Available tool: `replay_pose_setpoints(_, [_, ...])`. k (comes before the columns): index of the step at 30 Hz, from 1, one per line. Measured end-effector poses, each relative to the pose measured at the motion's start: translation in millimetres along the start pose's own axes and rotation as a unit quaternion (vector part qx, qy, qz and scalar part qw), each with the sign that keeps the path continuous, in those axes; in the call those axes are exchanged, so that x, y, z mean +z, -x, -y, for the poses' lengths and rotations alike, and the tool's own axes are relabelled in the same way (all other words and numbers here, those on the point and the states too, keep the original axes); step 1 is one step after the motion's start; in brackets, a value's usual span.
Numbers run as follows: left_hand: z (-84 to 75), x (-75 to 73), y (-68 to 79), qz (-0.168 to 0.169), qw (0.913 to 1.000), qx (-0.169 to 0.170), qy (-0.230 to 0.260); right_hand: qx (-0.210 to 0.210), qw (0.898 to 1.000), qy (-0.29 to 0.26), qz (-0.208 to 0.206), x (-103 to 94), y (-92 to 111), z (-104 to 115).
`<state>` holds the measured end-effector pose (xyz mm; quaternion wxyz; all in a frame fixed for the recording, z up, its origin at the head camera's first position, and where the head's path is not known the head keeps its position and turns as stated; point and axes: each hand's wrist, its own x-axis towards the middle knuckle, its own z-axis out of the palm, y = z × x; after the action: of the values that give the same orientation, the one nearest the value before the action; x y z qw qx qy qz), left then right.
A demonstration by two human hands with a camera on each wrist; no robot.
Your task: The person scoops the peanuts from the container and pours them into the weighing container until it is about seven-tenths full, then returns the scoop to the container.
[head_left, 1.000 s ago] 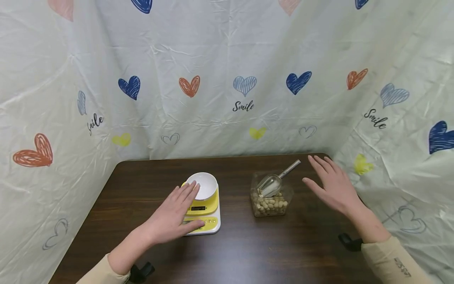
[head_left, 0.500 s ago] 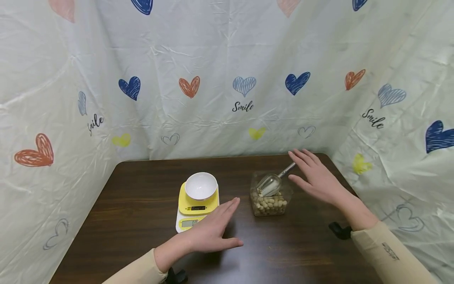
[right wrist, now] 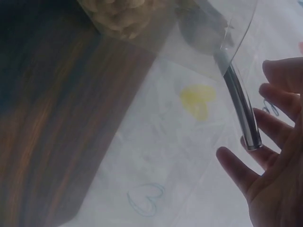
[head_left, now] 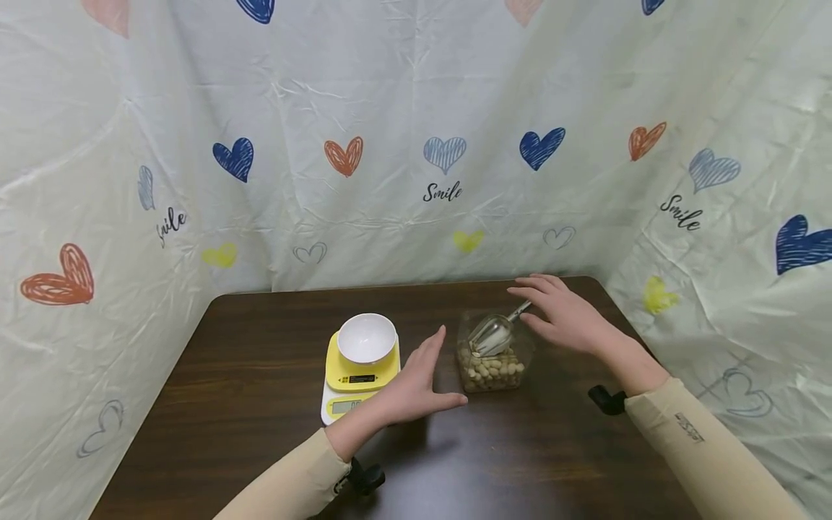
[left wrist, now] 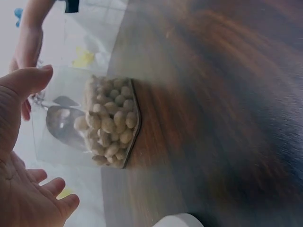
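Observation:
A clear square container [head_left: 525, 354] holds shelled-looking pale nuts [head_left: 494, 370], perhaps peanuts in their shells. In it leans a metal scoop [head_left: 492, 336], its handle [right wrist: 239, 101] sticking out over the rim toward the back right. My right hand [head_left: 564, 316] hovers at that handle with fingers spread and loosely bent; in the right wrist view a gap shows between most fingers and the handle, and contact is unclear. Left of the container, my left hand [head_left: 416, 386] has its thumb and fingers apart, facing the container wall [left wrist: 61, 156] without touching it.
A yellow and white kitchen scale [head_left: 338, 379] stands left of the container, partly behind my left hand. On it sits a white bowl [head_left: 366, 338]. The dark wooden table [head_left: 260, 390] ends at a heart-printed white curtain [head_left: 377, 238] behind and at the sides.
My left hand has moved right, from over the scale to beside the container. My right hand has moved left to the scoop handle. Container, scoop, scale and bowl stay put.

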<state>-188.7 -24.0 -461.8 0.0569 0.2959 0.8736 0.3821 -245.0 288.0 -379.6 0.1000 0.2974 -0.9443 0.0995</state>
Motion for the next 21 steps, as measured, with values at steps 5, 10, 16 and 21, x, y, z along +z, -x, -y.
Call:
replay_pose_setpoints(5, [0.7, 5.0, -14.9, -0.004, 0.9990, -0.032, 0.031, -0.002, 1.000, 0.002, 0.008, 2.4, -5.0, -1.6])
replay_pose_setpoints(10, [-0.2, 7.4, -31.0, -0.008, 0.9972, -0.046, 0.059, 0.003, 1.000, 0.008, 0.022, 2.7, -8.6, 0.0])
replay_pose_setpoints(16, [-1.3, 10.1, -48.0, -0.011, 0.9960, -0.046, 0.076, 0.005, 0.999, 0.030, 0.032, 3.7, -11.5, 0.4])
replay_pose_setpoints(21, [-2.2, 12.3, -57.8, -0.019, 0.9946, -0.051, 0.088, -0.006, 0.998, 0.048, 0.027, 5.7, -13.7, -1.4])
